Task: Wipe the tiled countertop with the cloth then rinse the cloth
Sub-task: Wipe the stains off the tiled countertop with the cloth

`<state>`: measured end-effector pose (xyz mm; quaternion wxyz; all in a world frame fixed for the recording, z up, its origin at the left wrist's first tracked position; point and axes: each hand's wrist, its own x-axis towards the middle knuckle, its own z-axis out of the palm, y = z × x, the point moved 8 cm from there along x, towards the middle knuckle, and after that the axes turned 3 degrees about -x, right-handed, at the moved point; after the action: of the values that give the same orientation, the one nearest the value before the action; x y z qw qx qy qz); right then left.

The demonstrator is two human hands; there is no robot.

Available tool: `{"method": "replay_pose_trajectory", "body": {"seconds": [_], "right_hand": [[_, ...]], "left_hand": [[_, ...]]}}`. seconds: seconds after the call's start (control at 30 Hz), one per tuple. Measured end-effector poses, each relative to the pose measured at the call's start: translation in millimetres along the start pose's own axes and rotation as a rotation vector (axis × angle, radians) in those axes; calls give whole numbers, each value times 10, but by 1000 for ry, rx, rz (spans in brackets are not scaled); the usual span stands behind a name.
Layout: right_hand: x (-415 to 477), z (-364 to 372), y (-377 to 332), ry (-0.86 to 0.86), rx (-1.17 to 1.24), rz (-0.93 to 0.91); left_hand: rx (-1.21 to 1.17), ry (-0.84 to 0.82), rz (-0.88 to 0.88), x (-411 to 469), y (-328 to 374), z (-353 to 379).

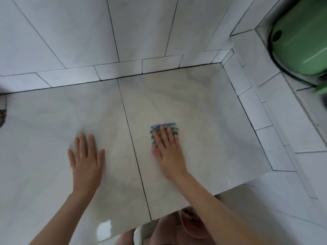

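Note:
A small blue patterned cloth (163, 126) lies flat on the pale tiled countertop (203, 106), just right of the dark grout line. My right hand (168, 149) presses on the cloth with straight fingers and covers most of it; only its far and left edges show. Left of the grout line, my left hand (86, 156) rests flat on the countertop with its fingers spread and holds nothing.
White tiled walls (88, 32) meet the countertop at the back and on the right. A green round container (300, 38) stands on a ledge at the upper right. Below the counter's front edge are my legs and a pink slipper (192, 225).

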<state>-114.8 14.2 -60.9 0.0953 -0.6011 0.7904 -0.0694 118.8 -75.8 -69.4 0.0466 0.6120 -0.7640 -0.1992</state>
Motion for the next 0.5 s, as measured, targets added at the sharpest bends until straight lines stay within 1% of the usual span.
{"method": "replay_pose_trajectory", "body": {"seconds": [0.07, 0.1, 0.17, 0.2, 0.23, 0.27, 0.37, 0.4, 0.47, 0.5], "right_hand": [[-267, 138, -658, -41, -4, -213], [-393, 181, -842, -86, -2, -291], [-511, 203, -884, -162, -17, -409], [-478, 182, -759, -167, -42, -444], [-384, 142, -561, -155, -72, -441], [-228, 84, -284, -111, -116, -393], [313, -184, 885, 1, -249, -19], [426, -277, 1194, 5, -262, 88], [581, -327, 1541, -46, -176, 292], [643, -330, 1540, -59, -109, 377]], "left_hand": [[2, -28, 29, -133, -32, -7], [5, -38, 44, -201, -58, -11], [14, -56, 76, -331, -103, -17], [17, -65, 84, -378, -127, -13], [17, -72, 84, -407, -149, -7], [18, -76, 86, -421, -163, 1], [21, -72, 97, -410, -147, 11], [16, -70, 97, -407, -139, 14], [0, -61, 95, -407, -130, 15], [-4, -56, 93, -409, -130, 10]]}}
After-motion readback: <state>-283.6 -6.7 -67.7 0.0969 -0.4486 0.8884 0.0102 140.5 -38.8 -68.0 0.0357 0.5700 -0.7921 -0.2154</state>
